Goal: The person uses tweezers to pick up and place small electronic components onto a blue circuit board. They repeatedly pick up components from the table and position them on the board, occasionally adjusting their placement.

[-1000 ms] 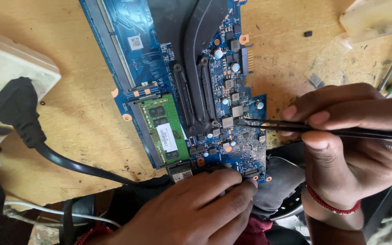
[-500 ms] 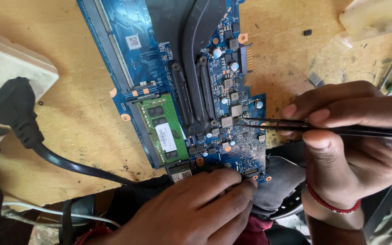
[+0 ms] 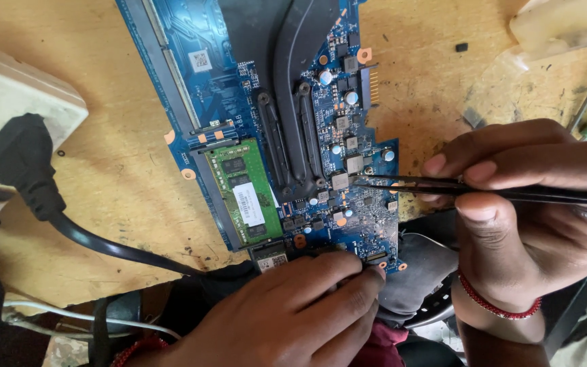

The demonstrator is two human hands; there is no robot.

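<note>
Right hand (image 3: 531, 217) pinches black tweezers (image 3: 443, 185), tips at a small grey chip (image 3: 340, 181) mid-way down the blue circuit board (image 3: 348, 136) on the counter (image 3: 103, 177); left hand (image 3: 293, 312) presses the board's near edge flat, so 1 slip of either could scrape neighbouring parts.

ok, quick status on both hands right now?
Left hand: holds nothing, fingers pressed flat on the near edge of the blue circuit board.
Right hand: closed on black tweezers, tips at a small grey chip on the board.

Right hand (image 3: 531, 217) pinched closed, left hand (image 3: 293, 312) flat, fingers extended.
</note>
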